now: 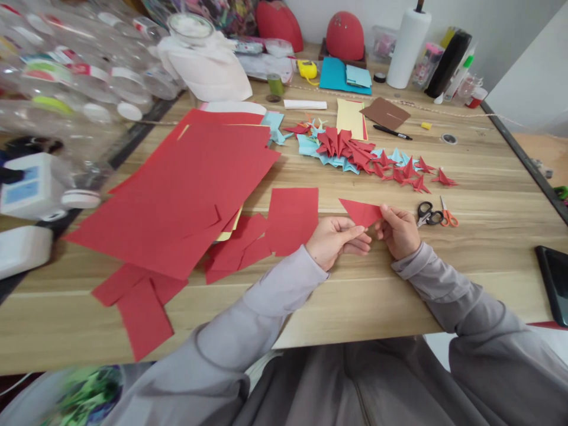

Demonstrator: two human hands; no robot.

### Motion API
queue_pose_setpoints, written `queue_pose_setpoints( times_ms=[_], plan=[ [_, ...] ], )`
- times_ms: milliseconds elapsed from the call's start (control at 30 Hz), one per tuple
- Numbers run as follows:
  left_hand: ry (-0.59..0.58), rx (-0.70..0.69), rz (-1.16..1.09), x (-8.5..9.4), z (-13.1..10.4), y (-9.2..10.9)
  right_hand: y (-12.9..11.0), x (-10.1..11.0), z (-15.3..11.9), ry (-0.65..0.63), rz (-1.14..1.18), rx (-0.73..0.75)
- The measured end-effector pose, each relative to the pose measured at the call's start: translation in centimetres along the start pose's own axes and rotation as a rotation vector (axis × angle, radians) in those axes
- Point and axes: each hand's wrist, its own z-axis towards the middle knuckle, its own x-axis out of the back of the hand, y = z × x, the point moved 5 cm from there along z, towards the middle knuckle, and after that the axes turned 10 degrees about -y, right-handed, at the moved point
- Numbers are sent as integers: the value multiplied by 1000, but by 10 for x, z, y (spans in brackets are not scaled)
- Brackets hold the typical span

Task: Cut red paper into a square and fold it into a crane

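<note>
Clear plastic bottles (66, 71) crowd the far left corner; their contents cannot be told. Bare wood of the light wooden table (488, 195) lies open to the right, up to its dark edge. Above the near middle, the left hand (336, 239) and right hand (399, 231) pinch a folded red paper triangle (360, 211), beside small black-handled scissors (428, 214).

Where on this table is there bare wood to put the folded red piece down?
Bare wood lies right of the orange-handled scissors, up to the black tablet, and along the near edge of the wooden table below both hands. Crowded: the red paper sheets at left, and the pile of folded red and blue paper cranes beyond.
</note>
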Motion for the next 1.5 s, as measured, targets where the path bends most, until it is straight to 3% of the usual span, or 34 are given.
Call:
queue_pose_setpoints(
  times_ms=[167, 433, 567, 733, 933, 1100, 1233, 1333, 1500],
  plan=[
    [15, -74, 91, -3, 0, 0, -2, -13, -6, -198, -208, 42],
    [24, -143, 229, -2, 0, 1, 2, -13, -5, -279, -283, -5],
    [21, -185, 233, -3, 0, 4, 2, -12, -4, -240, -179, 3],
    [50, -218, 231, 0, -3, 10, -1, -7, -1, -83, 80, -59],
    [79, -223, 224, 4, -3, 13, -2, -4, 2, -69, 160, -72],
    [162, -274, 167, 17, -1, 20, 0, -4, -3, -112, -4, -20],
    [216, -319, 111, 23, 0, 25, 1, -17, -11, -307, -306, -12],
    [222, -347, 73, 21, 1, 24, 3, -27, -16, -421, -500, 13],
    [177, -373, 196, 14, 2, 20, 4, -27, -16, -439, -528, 36]
  ],
)
